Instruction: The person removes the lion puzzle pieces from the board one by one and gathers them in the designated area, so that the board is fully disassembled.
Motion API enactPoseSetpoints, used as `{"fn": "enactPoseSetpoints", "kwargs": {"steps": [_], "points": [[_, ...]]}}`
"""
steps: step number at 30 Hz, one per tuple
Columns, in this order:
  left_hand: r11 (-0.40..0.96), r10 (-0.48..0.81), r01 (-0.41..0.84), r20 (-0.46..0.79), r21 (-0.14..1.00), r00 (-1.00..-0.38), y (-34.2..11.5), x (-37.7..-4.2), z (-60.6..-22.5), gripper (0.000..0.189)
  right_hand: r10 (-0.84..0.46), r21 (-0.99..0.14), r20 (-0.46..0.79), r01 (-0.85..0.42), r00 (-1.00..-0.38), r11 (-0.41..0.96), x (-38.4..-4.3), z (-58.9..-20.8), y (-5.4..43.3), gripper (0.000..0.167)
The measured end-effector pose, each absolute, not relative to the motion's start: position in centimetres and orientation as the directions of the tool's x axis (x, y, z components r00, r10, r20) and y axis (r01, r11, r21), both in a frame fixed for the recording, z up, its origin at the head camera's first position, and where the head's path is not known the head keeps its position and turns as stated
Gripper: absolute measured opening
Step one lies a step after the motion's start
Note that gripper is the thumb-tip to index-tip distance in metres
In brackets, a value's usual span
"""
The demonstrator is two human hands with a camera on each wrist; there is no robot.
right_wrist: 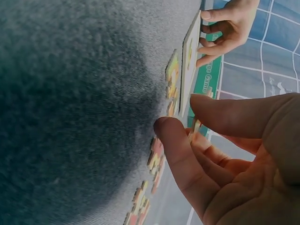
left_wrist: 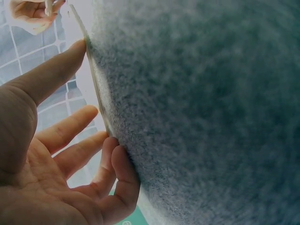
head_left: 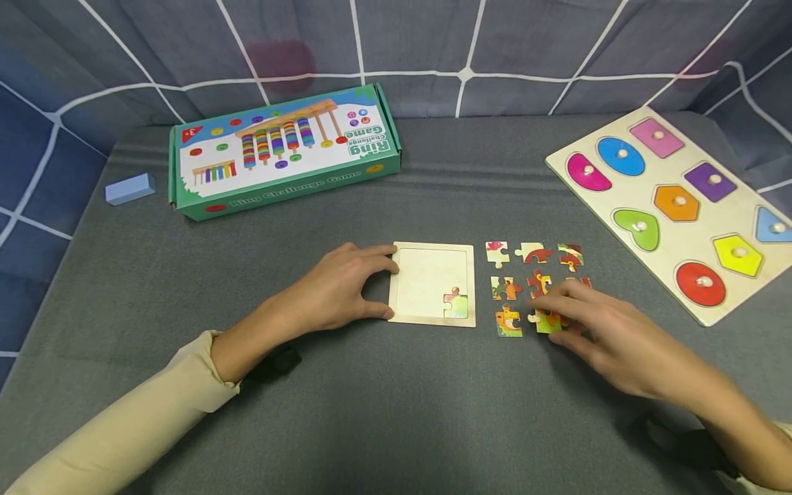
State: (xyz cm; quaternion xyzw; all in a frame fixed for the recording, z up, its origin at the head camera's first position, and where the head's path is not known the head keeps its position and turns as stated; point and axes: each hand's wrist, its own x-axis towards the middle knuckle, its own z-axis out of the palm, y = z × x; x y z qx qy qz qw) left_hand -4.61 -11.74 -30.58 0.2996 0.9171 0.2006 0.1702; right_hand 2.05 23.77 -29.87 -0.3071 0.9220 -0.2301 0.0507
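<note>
A square wooden puzzle board (head_left: 427, 275) lies on the grey cloth, with one green and pink jigsaw piece (head_left: 456, 306) in its lower right corner. My left hand (head_left: 337, 285) touches the board's left edge, thumb at the lower corner and fingertips at the upper one. To the right of the board, my right hand (head_left: 609, 337) pinches a green and yellow jigsaw piece (head_left: 548, 323); its edge (right_wrist: 196, 124) shows between thumb and fingers in the right wrist view. Several loose jigsaw pieces (head_left: 509, 321) lie in rows around and behind that hand, partly hidden by it.
A green ring game box (head_left: 284, 151) stands at the back left, beside a small blue block (head_left: 130, 189). At the right lies a large wooden shape board (head_left: 650, 247) with knobbed coloured shapes. A checked blue curtain (head_left: 408, 41) hangs behind.
</note>
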Motion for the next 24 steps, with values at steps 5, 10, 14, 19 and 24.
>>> {"fn": "enactPoseSetpoints", "kwargs": {"steps": [5, 10, 14, 19, 24], "points": [[0.740, 0.616, 0.482, -0.187, 0.469, -0.765, -11.78, -4.59, -30.64, 0.059, -0.584, -0.432, 0.032, -0.539, -0.811, 0.724, 2.22, -30.20, 23.84, 0.055], [0.745, 0.614, 0.478, -0.196, 0.465, -0.765, -11.79, -4.61, -30.64, 0.059, -0.585, -0.416, -0.005, -0.531, -0.811, 0.739, 2.25, -30.49, 23.86, 0.055], [0.743, 0.614, 0.478, -0.193, 0.468, -0.765, -11.75, -4.60, -30.67, 0.058, -0.579, -0.381, 0.010, -0.539, -0.815, 0.751, 2.25, -30.80, 23.89, 0.054], [0.741, 0.613, 0.478, -0.185, 0.472, -0.768, -11.72, -4.54, -30.73, 0.057, -0.563, -0.368, -0.020, -0.517, -0.826, 0.773, 2.23, -30.88, 23.85, 0.052], [0.743, 0.610, 0.473, -0.188, 0.473, -0.770, -11.72, -4.49, -30.67, 0.057, -0.564, -0.381, -0.071, -0.500, -0.823, 0.777, 2.25, -30.84, 23.74, 0.051]]}}
